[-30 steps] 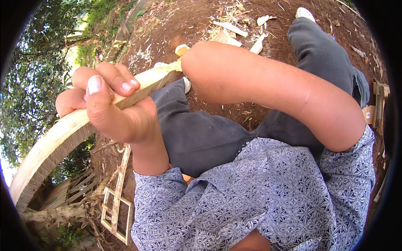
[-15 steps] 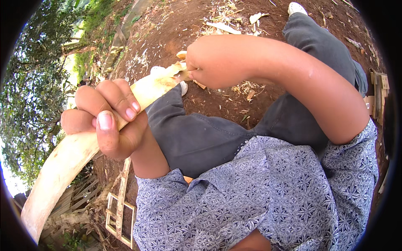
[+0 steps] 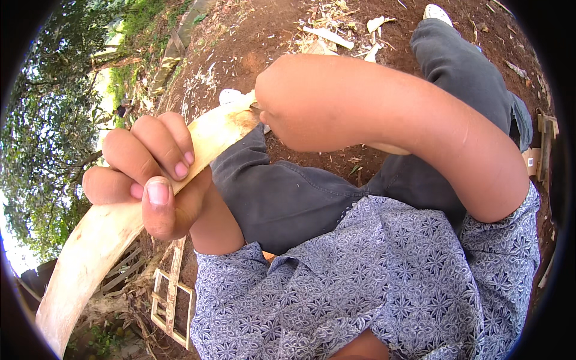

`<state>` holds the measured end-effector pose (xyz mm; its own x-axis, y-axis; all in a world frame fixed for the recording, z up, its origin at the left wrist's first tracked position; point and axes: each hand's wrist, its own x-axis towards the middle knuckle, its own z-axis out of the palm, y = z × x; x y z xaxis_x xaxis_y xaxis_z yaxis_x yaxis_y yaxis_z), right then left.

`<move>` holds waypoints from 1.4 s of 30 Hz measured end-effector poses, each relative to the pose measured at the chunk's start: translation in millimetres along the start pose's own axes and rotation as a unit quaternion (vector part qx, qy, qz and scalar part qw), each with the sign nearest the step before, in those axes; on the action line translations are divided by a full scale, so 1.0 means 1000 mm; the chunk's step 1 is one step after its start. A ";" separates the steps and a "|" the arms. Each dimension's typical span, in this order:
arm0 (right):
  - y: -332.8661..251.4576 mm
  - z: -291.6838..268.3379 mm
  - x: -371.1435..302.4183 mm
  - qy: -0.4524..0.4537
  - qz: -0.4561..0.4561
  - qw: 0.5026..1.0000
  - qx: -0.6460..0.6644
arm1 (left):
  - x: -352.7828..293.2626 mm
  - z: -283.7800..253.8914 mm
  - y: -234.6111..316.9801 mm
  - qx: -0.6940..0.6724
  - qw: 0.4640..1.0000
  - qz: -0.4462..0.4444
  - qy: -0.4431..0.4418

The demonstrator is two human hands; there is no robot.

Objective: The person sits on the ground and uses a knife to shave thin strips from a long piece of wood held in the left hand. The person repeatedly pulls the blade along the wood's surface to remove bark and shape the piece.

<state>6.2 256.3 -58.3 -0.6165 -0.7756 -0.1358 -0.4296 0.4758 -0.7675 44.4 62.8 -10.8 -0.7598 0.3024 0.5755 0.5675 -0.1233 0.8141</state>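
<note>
A long, pale, flat strip of peeled wood (image 3: 90, 258) runs from the lower left up towards the middle, its upper end rough and browned. My left hand (image 3: 157, 162) is closed round its middle, fingers over the top edge and thumb on the near face. My right hand (image 3: 297, 102) is a closed fist at the strip's upper end. Its fingers face away, so what it grips there is hidden. A thin, pale, curved edge (image 3: 389, 148) shows beneath my right wrist; I cannot tell what it belongs to.
Pale shavings and offcuts (image 3: 329, 37) litter the brown soil ahead, between my spread legs in dark trousers (image 3: 288, 198). A small wooden frame (image 3: 172, 306) lies at lower left. Pieces of wood (image 3: 545, 147) stand at the right edge. Trees (image 3: 42, 132) rise at left.
My right fist has moved slightly down and towards the strip's end. The pale edge under my right wrist has come into view. My left hand keeps its grip, with the strip shifted a little.
</note>
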 end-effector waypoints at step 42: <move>-0.010 0.046 -0.019 0.282 -0.136 0.934 0.170 | 0.006 -0.045 -0.004 0.033 0.996 0.046 0.072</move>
<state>52.2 247.1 -77.2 -0.8055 -0.4616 0.3716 -0.4456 0.0585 -0.8933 23.5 22.5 -7.6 -0.7380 0.1542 0.6570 0.6532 -0.0811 0.7528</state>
